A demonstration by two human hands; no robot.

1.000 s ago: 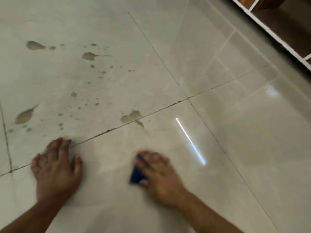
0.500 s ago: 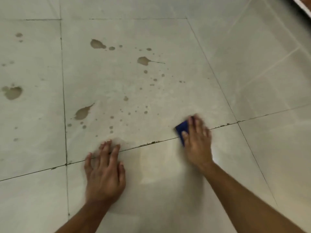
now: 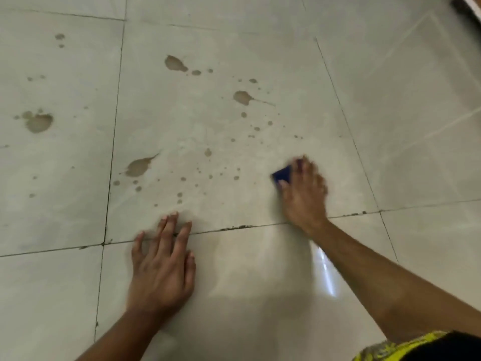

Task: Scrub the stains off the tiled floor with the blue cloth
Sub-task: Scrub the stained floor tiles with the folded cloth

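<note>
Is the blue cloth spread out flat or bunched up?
Bunched up, it seems. Only a small blue corner of the blue cloth shows beside the right hand, which presses it to the tiled floor. The rest is hidden.

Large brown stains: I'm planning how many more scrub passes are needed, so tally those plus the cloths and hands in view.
Large brown stains: 4
Blue cloth: 1
Hands: 2, left hand, right hand
Total: 7
</note>
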